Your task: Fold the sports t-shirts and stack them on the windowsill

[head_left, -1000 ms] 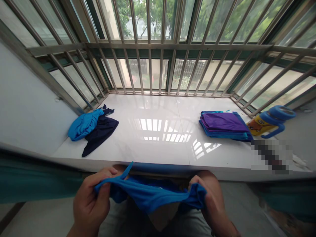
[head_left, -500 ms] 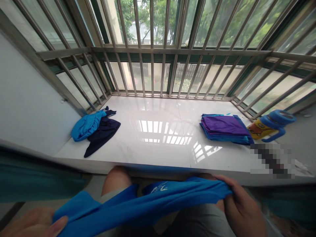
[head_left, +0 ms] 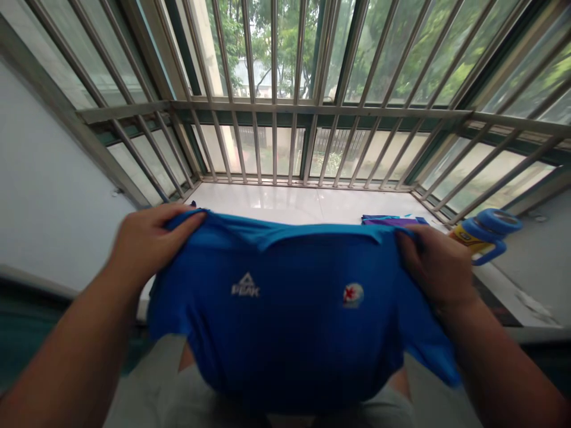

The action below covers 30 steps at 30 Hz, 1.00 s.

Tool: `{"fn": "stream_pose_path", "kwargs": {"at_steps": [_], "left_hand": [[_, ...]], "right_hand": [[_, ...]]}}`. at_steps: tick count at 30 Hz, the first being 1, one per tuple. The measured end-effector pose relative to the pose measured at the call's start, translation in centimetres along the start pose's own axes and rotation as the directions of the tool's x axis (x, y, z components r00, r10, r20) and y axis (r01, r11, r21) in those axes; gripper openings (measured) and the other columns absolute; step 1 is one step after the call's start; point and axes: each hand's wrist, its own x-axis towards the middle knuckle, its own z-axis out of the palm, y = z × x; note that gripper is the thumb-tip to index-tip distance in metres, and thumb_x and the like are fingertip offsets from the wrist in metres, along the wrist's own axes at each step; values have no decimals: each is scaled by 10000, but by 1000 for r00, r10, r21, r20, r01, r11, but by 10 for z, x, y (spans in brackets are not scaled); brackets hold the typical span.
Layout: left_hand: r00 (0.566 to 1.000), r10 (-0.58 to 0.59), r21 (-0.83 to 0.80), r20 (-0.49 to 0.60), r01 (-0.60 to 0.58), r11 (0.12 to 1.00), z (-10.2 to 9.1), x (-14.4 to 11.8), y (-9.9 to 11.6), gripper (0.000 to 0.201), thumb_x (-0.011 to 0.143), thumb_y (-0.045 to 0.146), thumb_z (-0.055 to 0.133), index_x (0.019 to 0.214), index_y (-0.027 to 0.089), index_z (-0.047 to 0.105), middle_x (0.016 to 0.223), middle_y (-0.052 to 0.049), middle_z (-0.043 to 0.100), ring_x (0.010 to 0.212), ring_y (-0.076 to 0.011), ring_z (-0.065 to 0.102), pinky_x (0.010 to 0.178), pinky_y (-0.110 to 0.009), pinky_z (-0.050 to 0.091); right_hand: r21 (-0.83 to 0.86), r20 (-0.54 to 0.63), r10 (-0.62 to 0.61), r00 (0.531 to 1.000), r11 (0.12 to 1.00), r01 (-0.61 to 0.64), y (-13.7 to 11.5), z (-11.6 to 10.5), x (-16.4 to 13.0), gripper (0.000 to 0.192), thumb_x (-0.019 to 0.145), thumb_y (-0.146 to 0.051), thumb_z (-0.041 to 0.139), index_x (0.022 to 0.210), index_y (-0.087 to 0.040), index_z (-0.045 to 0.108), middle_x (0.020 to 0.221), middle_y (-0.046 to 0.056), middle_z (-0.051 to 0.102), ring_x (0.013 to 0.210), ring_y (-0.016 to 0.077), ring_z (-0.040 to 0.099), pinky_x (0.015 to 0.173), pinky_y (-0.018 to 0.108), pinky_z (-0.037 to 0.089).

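Note:
A blue T-shirt (head_left: 294,333) hangs spread out in front of me, its neckline at the top and its lower part over my lap. White lettering and a small round emblem mark the chest. My left hand (head_left: 154,238) pinches the shirt at one shoulder, thumb over the cloth. At the other shoulder my right hand (head_left: 435,261) is closed on the fabric, with the sleeve drooping below it. Behind the shirt, the folded stack of purple and blue clothes (head_left: 395,220) shows only its top edge.
A white ledge (head_left: 285,202) runs beneath the barred window (head_left: 276,107). On its right stands a blue and yellow bottle (head_left: 484,235) with a handle, near a dark flat object (head_left: 495,306). The shirt covers most of the ledge from view.
Both hands have risen from my lap, lifting the shirt. It was stretched into a long bunched strip and now hangs open with its printed side showing. The loose clothes at left are now mostly hidden.

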Motion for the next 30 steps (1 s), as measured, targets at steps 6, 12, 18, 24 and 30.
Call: {"fn": "stream_pose_path", "kwargs": {"at_steps": [6,12,18,24,30], "left_hand": [[932,-140,485,334,-42,874,172,59,-16,597,1058,369,633,1593,109,589,1572,-261,631,1447,-444,589,1258,-634,410],[727,23,233,687,-250,940,272,-73,-4,686,1138,552,418,1732,212,450,1827,-146,353,1692,-358,322,1375,-600,270],[743,-54,241,667,-146,960,278,-130,-21,739,1128,624,368,1775,267,363,1868,-108,234,1733,-361,213,1390,-654,184],[777,-168,322,607,-46,946,267,-107,-56,725,1135,591,324,1755,226,408,1862,-133,253,1725,-357,242,1387,-633,206],[734,-475,494,485,218,841,251,-47,-109,687,1125,547,301,1717,244,474,1821,-160,357,1686,-415,317,1317,-754,265]], "right_hand": [[-207,382,-62,922,967,151,-45,132,73,502,1056,-311,569,1507,-102,643,1420,252,693,1271,375,613,1053,462,473],[-21,604,-63,795,995,95,-100,206,-42,712,1125,-516,415,1724,-131,434,1771,199,437,1640,379,354,1330,559,253],[-45,672,23,741,999,10,-95,219,-82,727,1148,-559,363,1783,-205,343,1864,119,255,1732,345,190,1375,597,150],[-42,667,32,744,999,-5,-94,217,-79,732,1147,-574,362,1788,-222,336,1867,103,246,1735,340,183,1381,601,142],[-34,654,40,755,999,-23,-95,221,-81,722,1144,-575,377,1785,-243,345,1868,100,246,1731,339,197,1380,621,126]]}}
